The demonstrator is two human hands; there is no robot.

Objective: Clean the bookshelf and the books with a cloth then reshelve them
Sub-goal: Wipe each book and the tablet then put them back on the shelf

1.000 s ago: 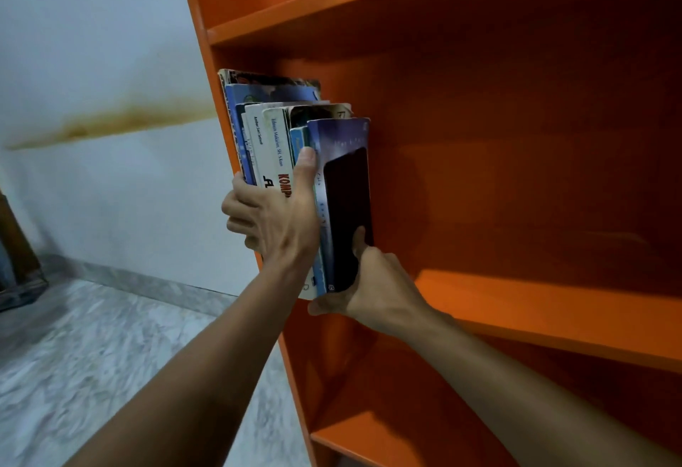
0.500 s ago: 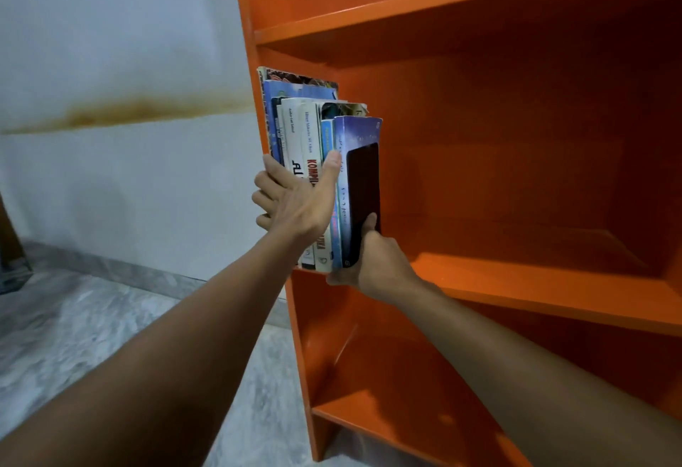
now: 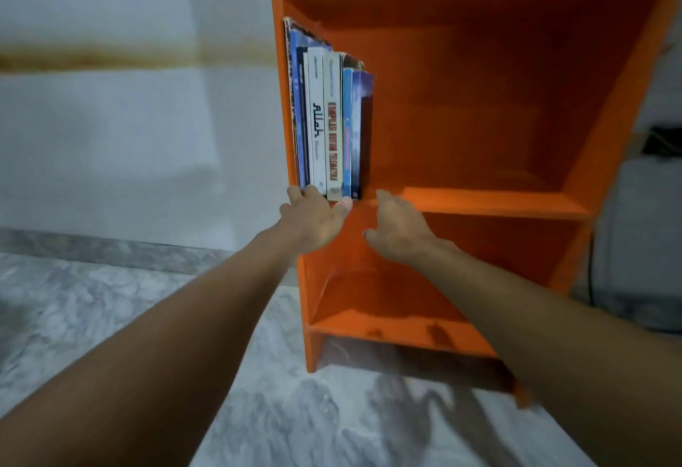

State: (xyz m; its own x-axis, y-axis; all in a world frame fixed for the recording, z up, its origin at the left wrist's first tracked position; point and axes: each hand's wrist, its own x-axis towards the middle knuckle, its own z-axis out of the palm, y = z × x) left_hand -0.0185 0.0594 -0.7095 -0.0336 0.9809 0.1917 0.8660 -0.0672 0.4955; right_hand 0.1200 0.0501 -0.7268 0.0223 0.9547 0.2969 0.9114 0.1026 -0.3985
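Note:
Several books [image 3: 328, 119] stand upright, spines out, at the left end of the middle shelf of an orange bookshelf [image 3: 479, 201], pressed against its left wall. My left hand [image 3: 313, 221] is just below them at the shelf's front edge, fingers relaxed, fingertips at the bottoms of the spines. My right hand [image 3: 396, 228] hovers in front of the shelf edge to the right of the books, fingers loosely curled, holding nothing. No cloth is in view.
The rest of the middle shelf, right of the books, is bare, as is the lower shelf [image 3: 398, 330]. A white wall [image 3: 129, 134] is on the left, marble floor [image 3: 110, 319] below. A dark object [image 3: 662, 142] and a cable sit right of the bookshelf.
Both hands have let go of the books and dropped back to the shelf's front edge. The books now stand on the shelf on their own. The view has pulled back.

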